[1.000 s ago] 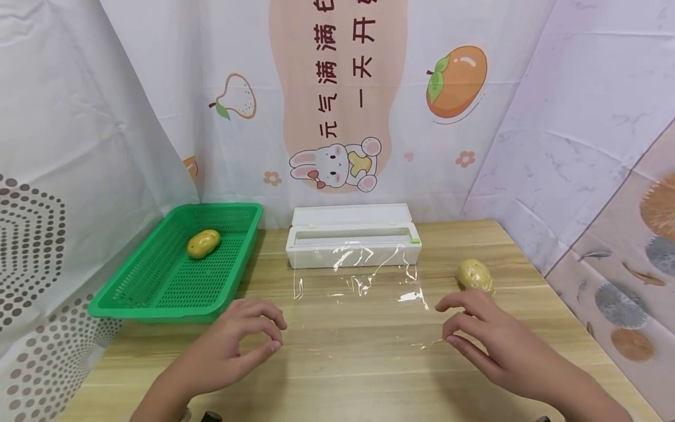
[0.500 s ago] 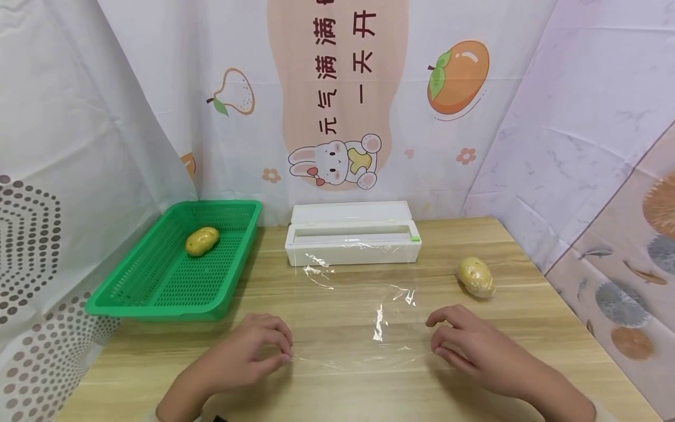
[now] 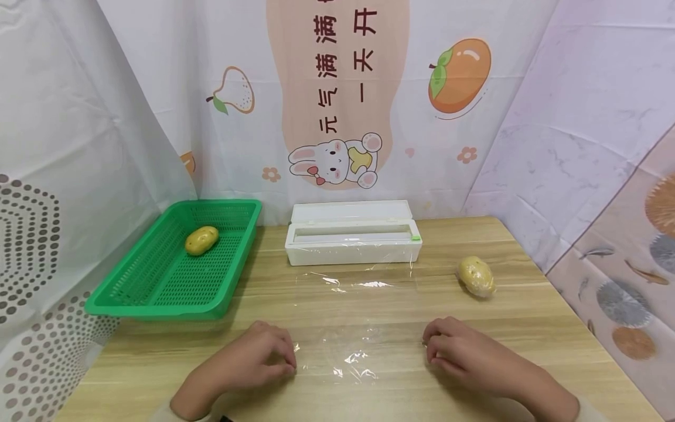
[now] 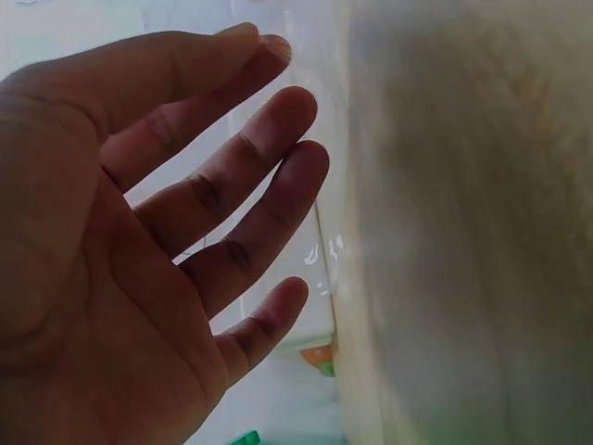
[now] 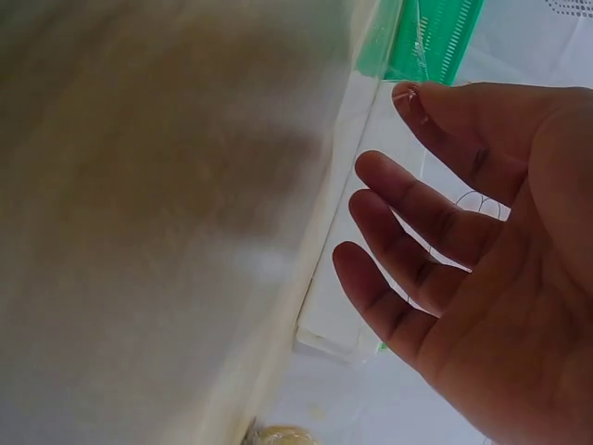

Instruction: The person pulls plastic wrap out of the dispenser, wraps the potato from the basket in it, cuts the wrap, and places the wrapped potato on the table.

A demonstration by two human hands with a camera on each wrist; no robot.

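A sheet of clear cling film (image 3: pixel 358 328) spreads over the table from the white cling film box (image 3: pixel 353 253) at the back, whose lid stands raised. My left hand (image 3: pixel 258 357) pinches the film's near left corner between thumb and index finger; the other fingers are loosely bent in the left wrist view. At the near right corner my right hand (image 3: pixel 469 354) pinches the film the same way, and a shiny edge of it shows at the fingertips in the right wrist view. A film-wrapped potato (image 3: pixel 476 276) lies on the table beyond the right hand.
A green plastic basket (image 3: pixel 232 293) stands at the left with one potato (image 3: pixel 202 241) in it. Printed curtains (image 3: pixel 358 117) hang behind and along both sides of the wooden table (image 3: pixel 527 305).
Both hands have come nearer the body and slightly closer together, drawing the film's near edge lower and further out from the box. The basket, box and potatoes have stayed in place.
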